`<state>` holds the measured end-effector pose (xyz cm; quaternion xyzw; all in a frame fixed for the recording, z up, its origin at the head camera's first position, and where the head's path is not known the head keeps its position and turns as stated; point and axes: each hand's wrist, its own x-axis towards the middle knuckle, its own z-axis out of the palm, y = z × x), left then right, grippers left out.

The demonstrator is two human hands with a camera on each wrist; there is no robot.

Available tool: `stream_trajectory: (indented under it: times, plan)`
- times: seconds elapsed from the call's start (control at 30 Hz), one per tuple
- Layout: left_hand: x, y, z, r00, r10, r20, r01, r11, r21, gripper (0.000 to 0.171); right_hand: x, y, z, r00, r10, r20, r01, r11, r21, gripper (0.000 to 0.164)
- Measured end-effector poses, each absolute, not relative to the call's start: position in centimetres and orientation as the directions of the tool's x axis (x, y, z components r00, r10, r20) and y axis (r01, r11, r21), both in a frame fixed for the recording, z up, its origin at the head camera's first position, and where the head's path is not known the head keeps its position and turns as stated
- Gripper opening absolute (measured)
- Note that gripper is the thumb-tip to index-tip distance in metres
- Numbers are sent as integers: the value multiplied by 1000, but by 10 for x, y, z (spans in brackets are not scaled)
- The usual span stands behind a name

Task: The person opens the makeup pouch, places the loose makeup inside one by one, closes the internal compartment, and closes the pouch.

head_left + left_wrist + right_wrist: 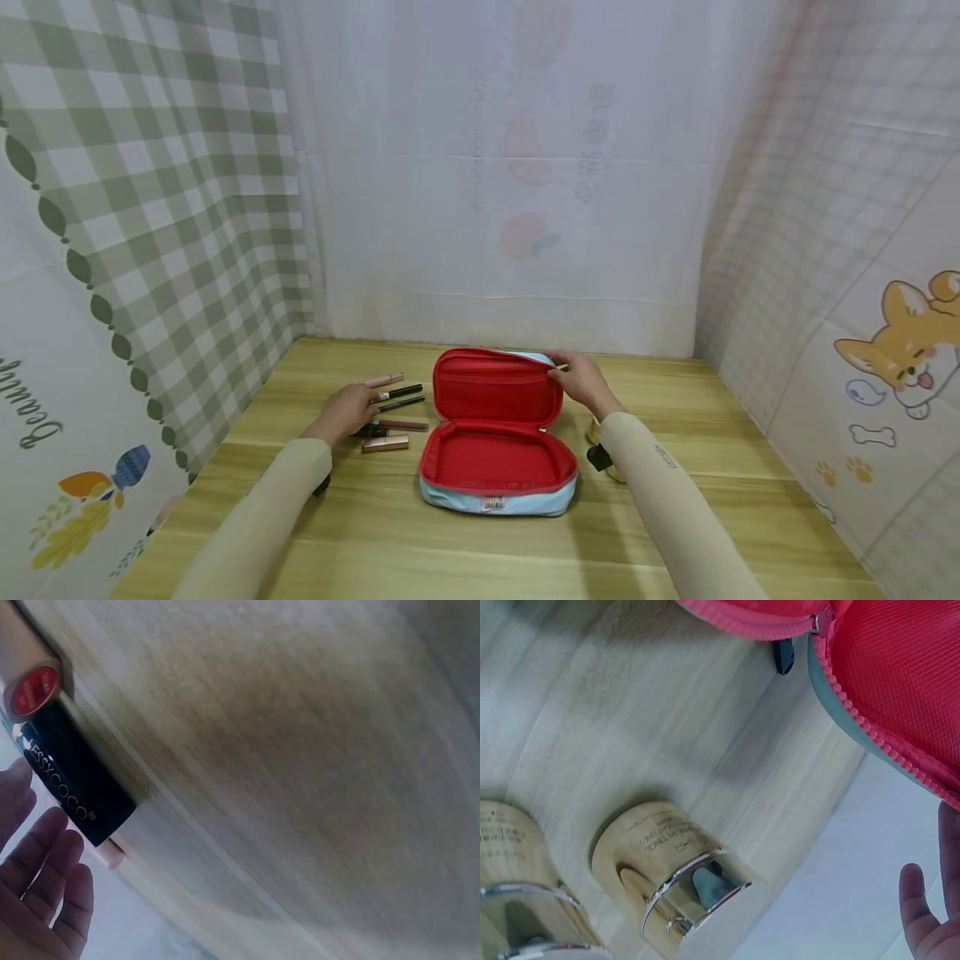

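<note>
An unzipped light-blue cosmetic bag (pixel 498 467) with a red lining lies on the table, its lid (pixel 495 385) raised at the back. At the lid's upper right corner, my right hand (pixel 585 382) grips the edge; the right wrist view shows only part of that hand. Left of the bag, my left hand (pixel 345 412) is over a group of makeup tubes, fingers extended. A black-capped tube (pixel 79 776) is right beside its fingertips in the left wrist view. Around it are a black pencil-like stick (pixel 401 404), a brown stick (pixel 405 425) and a rose-gold lipstick (pixel 386 443).
Two gold-coloured cylindrical containers (pixel 660 855) stand right of the bag, partly behind my right forearm in the head view. A pink tube (pixel 386 379) lies at the back of the makeup group. Hanging cloths (pixel 495 208) enclose the wooden table (pixel 675 533) at back and sides.
</note>
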<state>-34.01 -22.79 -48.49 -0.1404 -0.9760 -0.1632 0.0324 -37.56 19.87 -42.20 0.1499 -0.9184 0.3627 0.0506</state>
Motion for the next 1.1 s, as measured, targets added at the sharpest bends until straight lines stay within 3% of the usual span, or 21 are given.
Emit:
stream_trajectory:
  times: [0.2, 0.43, 0.87, 1.1]
  plan:
    - [-344, -227, -487, -974, 220, 55, 226, 928, 297, 13, -374, 198, -419, -955, -239, 177, -297, 741, -602, 37]
    - [-348, -227, -490, -963, 255, 91, 270, 920, 283, 9, -373, 196, -419, -930, -266, 255, -362, 787, -499, 30]
    - [-351, -217, -488, -954, 298, 44, 300, 930, 212, 5, -370, 202, -421, -911, -281, 301, -402, 761, -509, 26]
    - [-350, -214, -493, -959, 279, 43, 282, 936, 211, 6, -369, 202, -427, -936, -249, 249, -349, 746, -567, 27]
